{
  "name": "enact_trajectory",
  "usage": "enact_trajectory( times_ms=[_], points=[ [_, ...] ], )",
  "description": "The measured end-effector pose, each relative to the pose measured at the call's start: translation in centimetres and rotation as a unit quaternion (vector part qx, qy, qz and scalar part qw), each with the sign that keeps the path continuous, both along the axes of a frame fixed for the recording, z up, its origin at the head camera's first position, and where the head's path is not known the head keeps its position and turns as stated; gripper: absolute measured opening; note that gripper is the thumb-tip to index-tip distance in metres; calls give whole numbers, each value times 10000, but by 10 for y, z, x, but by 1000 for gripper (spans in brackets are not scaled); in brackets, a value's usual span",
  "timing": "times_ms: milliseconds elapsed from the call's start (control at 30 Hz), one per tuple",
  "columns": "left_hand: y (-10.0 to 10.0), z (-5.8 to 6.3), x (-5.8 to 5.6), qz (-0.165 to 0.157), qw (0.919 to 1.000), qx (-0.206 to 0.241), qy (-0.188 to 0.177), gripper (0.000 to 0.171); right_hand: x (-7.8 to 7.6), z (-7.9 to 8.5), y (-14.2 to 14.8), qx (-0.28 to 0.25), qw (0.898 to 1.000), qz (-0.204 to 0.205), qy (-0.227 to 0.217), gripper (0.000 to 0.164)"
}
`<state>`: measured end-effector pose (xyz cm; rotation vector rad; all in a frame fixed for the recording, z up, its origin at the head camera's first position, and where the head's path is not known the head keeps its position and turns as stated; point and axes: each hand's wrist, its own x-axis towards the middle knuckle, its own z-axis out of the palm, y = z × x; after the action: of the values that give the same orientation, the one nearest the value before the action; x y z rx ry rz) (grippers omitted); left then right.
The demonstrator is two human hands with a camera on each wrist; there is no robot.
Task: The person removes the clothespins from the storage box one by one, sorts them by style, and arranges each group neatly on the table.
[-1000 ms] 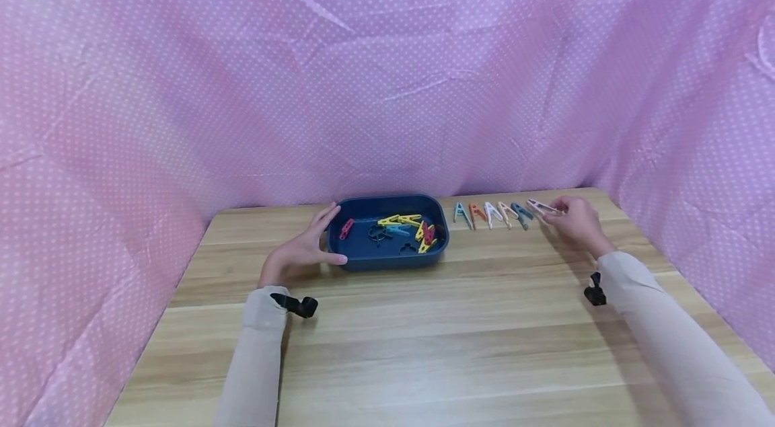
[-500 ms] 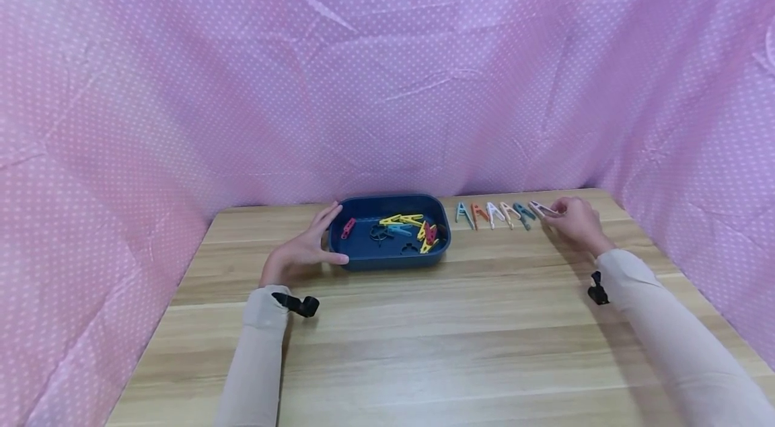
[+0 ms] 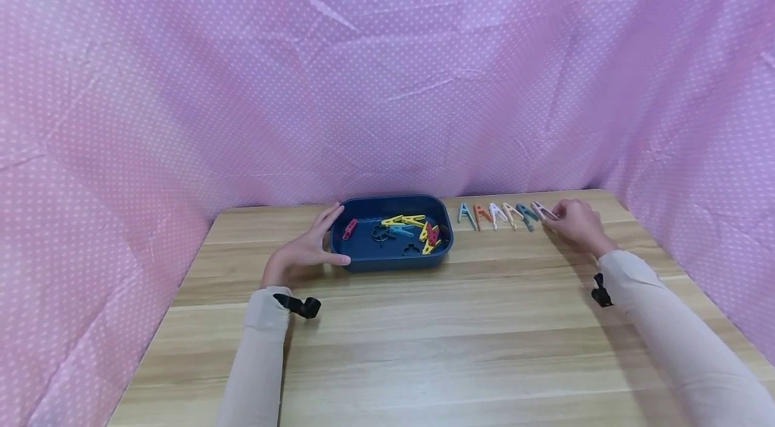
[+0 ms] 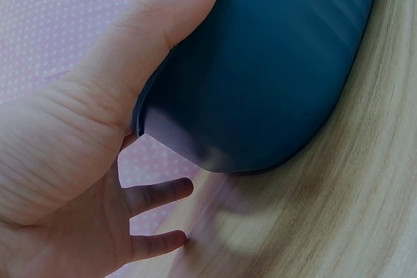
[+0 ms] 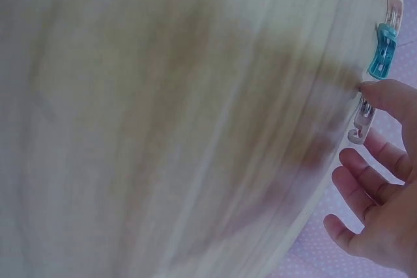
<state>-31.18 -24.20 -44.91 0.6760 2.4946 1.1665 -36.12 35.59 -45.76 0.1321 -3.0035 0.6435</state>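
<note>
My left hand [image 3: 303, 249] spans the left end of a dark blue plastic bin [image 3: 393, 265], its fingers straight. In the left wrist view the thumb lies along the bin's rim, while two fingers stick out beside the wall. At the right, my right hand [image 3: 580, 226] pinches a pale clothespin [image 5: 363, 120] between thumb and index finger. That clothespin is at the right end of a row on the wooden table. Leftward from it stand a teal clothespin [image 3: 527, 217], a cream one, a white one, an orange clothespin [image 3: 481, 216] and a light blue clothespin [image 3: 466, 214].
Inside the bin are yellow clothespins [image 3: 413, 220], a blue clothespin [image 3: 401, 230], red clothespins [image 3: 350, 229] and dark ring-shaped pieces [image 3: 381, 233]. A pink dotted cloth [image 3: 387, 77] hangs behind the wooden table [image 3: 424, 346] and at its sides.
The pale clothespin at the row's right end has turned slightly, its legs now closer in line with the others. My left hand stays at the bin.
</note>
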Motion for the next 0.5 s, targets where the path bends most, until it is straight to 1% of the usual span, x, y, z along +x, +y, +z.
enact_trajectory(
  times_ms=[233, 500],
  points=[
    [1, 0, 0, 3, 10000, 0, 30, 117, 0, -4, 2, 7, 10000, -20, 19, 35],
    [0, 0, 0, 2, 10000, -15, 50, 117, 1, -5, 0, -15, 10000, 14, 33, 38]
  ],
)
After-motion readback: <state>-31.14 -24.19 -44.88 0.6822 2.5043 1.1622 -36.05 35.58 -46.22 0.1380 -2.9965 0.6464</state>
